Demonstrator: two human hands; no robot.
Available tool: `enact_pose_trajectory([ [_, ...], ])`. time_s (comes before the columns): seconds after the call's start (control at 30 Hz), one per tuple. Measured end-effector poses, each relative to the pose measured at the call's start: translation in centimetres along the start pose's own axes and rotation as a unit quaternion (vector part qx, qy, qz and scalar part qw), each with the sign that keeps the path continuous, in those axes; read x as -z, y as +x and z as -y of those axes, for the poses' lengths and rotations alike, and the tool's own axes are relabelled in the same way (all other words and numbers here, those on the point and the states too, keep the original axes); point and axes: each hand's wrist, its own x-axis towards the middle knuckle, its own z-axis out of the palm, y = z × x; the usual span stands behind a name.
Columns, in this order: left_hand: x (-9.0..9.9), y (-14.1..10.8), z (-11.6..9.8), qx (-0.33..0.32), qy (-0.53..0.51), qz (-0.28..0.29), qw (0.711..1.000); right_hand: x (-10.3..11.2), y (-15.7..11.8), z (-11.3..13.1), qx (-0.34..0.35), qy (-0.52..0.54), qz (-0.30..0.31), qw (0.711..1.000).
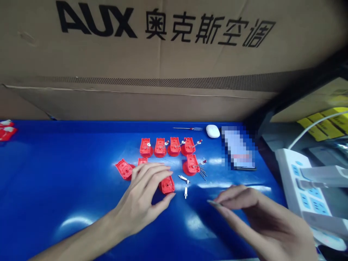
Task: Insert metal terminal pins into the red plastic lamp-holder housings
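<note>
My left hand (141, 195) grips a red moulded plastic part (166, 185) between thumb and fingers, resting it on the blue work surface (67, 174). My right hand (258, 217) pinches a thin metal pin (214, 202) at its fingertips. Several similar red parts (174, 146) stand in a row beyond my left hand, most with a small metal piece fitted. Another red part (191, 165) lies near a few loose metal pins (202, 174). Two small white plastic pieces (184, 178) lie between my hands.
A red-handled screwdriver (187, 128), a white computer mouse (212, 131) and a pixelated phone (238, 148) lie at the table's far side. A white power strip (296, 177) sits at right. A large cardboard box (163, 43) stands behind. Red pieces (7, 131) lie at far left.
</note>
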Motion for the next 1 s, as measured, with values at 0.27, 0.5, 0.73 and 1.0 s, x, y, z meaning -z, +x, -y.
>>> enact_pose_trajectory([
  [0.27,1.0,-0.2,0.0,-0.091,-0.015,-0.039,0.995,-2.5,4.3,2.3,0.16,-0.089,0.208,0.961],
  [0.5,0.8,-0.1,0.5,-0.05,-0.039,-0.057,0.996,-3.3,6.9,2.0,0.22,-0.06,0.251,0.941],
  [0.73,1.8,-0.3,-0.7,-0.074,-0.061,-0.05,0.994,-4.7,6.1,0.3,0.187,0.094,0.241,0.948],
  [1.0,0.4,0.0,-0.2,0.0,0.042,-0.033,0.999,-4.8,6.2,-1.2,0.115,0.044,0.178,0.976],
])
